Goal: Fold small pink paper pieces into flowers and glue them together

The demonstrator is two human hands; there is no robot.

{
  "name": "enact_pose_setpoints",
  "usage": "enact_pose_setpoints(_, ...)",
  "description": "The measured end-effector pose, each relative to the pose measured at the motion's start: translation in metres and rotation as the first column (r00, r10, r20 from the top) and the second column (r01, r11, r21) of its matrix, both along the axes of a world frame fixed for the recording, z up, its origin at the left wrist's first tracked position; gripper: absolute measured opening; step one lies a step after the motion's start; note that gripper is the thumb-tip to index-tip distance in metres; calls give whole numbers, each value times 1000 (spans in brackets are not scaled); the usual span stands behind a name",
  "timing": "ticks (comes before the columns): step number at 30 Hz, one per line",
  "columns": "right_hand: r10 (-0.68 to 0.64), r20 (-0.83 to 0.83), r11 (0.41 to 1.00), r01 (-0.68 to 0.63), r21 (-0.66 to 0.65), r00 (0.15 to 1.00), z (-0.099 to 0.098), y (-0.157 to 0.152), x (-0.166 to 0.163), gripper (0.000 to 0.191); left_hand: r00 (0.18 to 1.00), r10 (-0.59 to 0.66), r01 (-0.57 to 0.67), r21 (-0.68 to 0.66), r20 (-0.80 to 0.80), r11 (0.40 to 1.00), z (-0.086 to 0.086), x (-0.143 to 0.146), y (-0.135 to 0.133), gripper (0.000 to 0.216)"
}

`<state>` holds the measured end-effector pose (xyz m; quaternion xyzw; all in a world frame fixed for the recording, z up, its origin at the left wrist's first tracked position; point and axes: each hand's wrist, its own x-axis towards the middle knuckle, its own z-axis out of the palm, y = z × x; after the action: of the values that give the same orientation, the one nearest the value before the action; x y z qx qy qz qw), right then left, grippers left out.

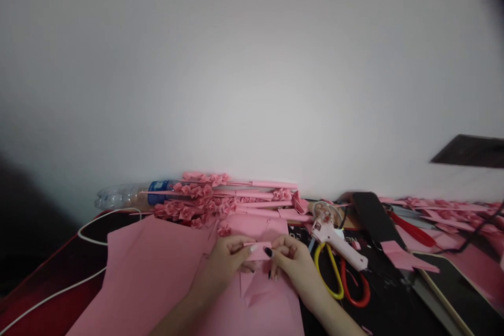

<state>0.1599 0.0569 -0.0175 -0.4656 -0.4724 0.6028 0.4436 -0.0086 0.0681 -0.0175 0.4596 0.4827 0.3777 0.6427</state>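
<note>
Between my two hands is a small folded strip of pink paper [259, 253], held above larger pink sheets. My left hand [228, 258] pinches its left end, the thumb lying along the front. At the other end my right hand [290, 257], with dark nails, grips it between thumb and fingers. Big pink paper sheets [149, 273] spread beneath and to the left of both hands. Just behind the hands lies a heap of pink paper flowers [200, 194] with rolled paper stems. My fingers partly cover the strip's ends.
A glue gun [338, 244] and scissors with yellow and red handles [356, 289] lie right of my hands. Farther right are a dark phone-like slab [376, 218], a cutter blade [433, 304] and more paper flowers [452, 215]. A plastic bottle [129, 197] and white cable [82, 233] lie left.
</note>
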Motion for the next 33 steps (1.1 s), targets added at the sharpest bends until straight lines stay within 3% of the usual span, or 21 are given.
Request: enact_pose_setpoints(33,16,40,999,-18,31,999,4,-3,0,32,997,-56,59,54,-48,997,6,-2,-3,28)
